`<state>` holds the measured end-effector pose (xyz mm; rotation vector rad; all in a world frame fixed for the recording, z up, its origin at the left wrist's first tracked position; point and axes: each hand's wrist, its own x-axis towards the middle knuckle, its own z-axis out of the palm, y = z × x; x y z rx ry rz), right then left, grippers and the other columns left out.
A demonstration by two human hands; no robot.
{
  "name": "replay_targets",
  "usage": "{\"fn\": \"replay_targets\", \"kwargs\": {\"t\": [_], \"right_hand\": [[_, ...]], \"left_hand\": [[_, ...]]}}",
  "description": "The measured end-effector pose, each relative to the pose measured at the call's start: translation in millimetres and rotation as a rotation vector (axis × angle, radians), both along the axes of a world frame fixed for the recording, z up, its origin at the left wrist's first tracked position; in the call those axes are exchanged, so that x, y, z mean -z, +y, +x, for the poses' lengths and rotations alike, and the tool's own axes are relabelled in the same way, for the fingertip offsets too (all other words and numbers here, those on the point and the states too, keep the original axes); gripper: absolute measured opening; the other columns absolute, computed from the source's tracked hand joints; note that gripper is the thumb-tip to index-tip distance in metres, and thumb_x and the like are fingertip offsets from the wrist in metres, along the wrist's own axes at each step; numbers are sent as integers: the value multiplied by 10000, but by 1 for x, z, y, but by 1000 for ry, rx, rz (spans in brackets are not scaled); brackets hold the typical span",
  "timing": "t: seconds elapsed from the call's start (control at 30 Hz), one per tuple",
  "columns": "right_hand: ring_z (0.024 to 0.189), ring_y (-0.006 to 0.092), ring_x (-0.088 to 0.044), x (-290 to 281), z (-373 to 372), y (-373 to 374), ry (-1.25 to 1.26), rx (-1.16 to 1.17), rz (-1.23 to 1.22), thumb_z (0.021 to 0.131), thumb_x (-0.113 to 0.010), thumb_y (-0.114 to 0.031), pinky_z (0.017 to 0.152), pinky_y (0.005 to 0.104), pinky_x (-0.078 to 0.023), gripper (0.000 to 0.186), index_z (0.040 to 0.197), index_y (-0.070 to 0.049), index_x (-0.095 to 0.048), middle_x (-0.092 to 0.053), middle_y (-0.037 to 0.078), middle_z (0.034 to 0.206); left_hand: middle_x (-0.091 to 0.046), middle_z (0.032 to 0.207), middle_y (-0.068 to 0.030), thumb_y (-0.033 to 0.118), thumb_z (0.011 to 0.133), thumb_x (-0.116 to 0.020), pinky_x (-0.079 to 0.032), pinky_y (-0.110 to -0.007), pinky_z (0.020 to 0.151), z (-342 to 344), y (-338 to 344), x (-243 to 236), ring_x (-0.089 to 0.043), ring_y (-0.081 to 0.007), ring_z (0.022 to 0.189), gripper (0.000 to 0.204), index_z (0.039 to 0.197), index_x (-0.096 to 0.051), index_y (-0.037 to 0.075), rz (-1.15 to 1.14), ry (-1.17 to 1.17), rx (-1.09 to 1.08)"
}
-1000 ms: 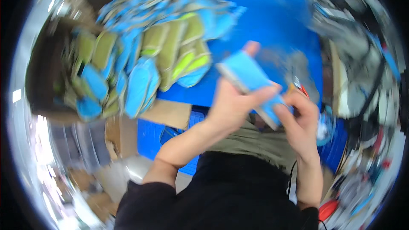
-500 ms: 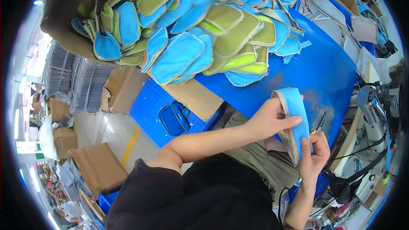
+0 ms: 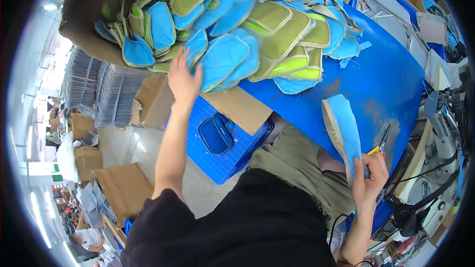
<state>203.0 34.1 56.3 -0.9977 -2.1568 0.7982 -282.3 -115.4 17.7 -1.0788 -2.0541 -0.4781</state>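
Observation:
My left hand (image 3: 184, 80) reaches to the pile's near left edge, fingers stretched and thumb apart. Its fingertips lie at a blue padded fabric panel (image 3: 197, 49), beside a larger rounded blue panel (image 3: 225, 59). Between thumb and fingers, my right hand (image 3: 371, 180) pinches the lower end of a curved blue fabric strip (image 3: 346, 118) with a greyish inner side. The strip stands up above the blue table's near edge. A small pair of thread snips (image 3: 382, 144) with yellow-orange handles is right by the right fingers; whether they are held or lie on the table I cannot tell.
Blue and olive-green panels (image 3: 284, 34) heap over the blue table (image 3: 376, 69) and a large carton (image 3: 86, 24). Below stands a blue crate (image 3: 217, 165) with a dark blue pouch frame (image 3: 215, 134) on top. Sewing machinery (image 3: 440, 118) is at right, grey panels (image 3: 383, 7) far right.
My left hand has let go of the blue strip and moved left and away to the pile. My right hand keeps the strip. The view has shifted slightly.

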Motion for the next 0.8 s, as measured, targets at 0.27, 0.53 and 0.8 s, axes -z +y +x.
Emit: {"fn": "replay_targets", "kwargs": {"t": [0.27,0.53,0.8], "right_hand": [[654,231,-543,5,17,-10,48,53,-3,850,-756,14,602,338,-410,81,882,14,-682,-549,112,744],[652,238,-580,11,27,-14,65,56,-76,840,-760,25,600,323,-431,85,881,5,-689,-575,105,748],[644,234,-576,10,31,-18,88,93,-117,855,-755,18,588,329,-433,72,873,4,-687,-574,105,742]], "left_hand": [[-699,1290,-149,213,838,-801,-501,-464,1028,15,-6,-11,-646,-361,1227,484,1280,-645,96,-137,-540,236],[-693,1301,-160,136,813,-791,-525,-463,1009,26,8,32,-662,-366,1190,585,1371,-619,113,-376,-301,324],[-731,870,-189,57,828,-718,-569,-368,721,11,26,-13,-743,-292,761,318,1146,-726,44,-28,-372,243]]}}
